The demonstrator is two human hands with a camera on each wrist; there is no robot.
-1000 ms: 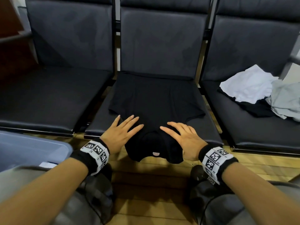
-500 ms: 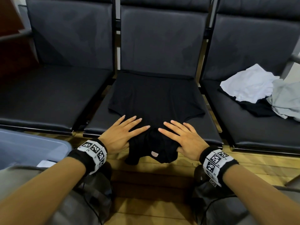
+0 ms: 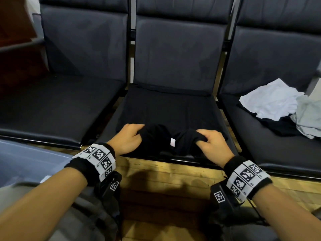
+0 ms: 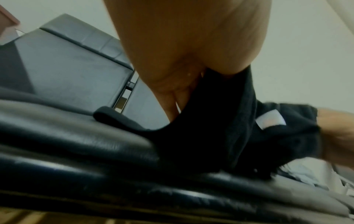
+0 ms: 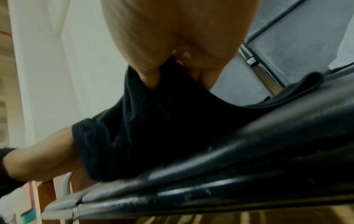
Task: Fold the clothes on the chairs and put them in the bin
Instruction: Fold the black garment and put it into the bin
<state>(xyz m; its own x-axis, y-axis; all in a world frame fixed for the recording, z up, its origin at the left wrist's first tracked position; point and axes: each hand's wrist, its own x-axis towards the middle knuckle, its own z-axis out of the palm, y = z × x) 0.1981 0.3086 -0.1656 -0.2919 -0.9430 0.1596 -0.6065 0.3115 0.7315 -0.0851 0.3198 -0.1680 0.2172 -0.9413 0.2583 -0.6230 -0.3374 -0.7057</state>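
Both forearms reached forward side by side, palms down, over the front edge of the middle chair (image 3: 175,54). The left hand (image 3: 127,139) had its fingers curled under and its thumb on top, pinching a bunch of the black t-shirt (image 3: 166,110); the right hand (image 3: 211,145) gripped another bunch the same way, just beside it. The shirt lay flat on the seat, its long axis running from the backrest toward the front edge, collar end nearest the person, where a white label (image 3: 172,142) showed between the hands. A blue bin (image 3: 26,159) stood at the left.
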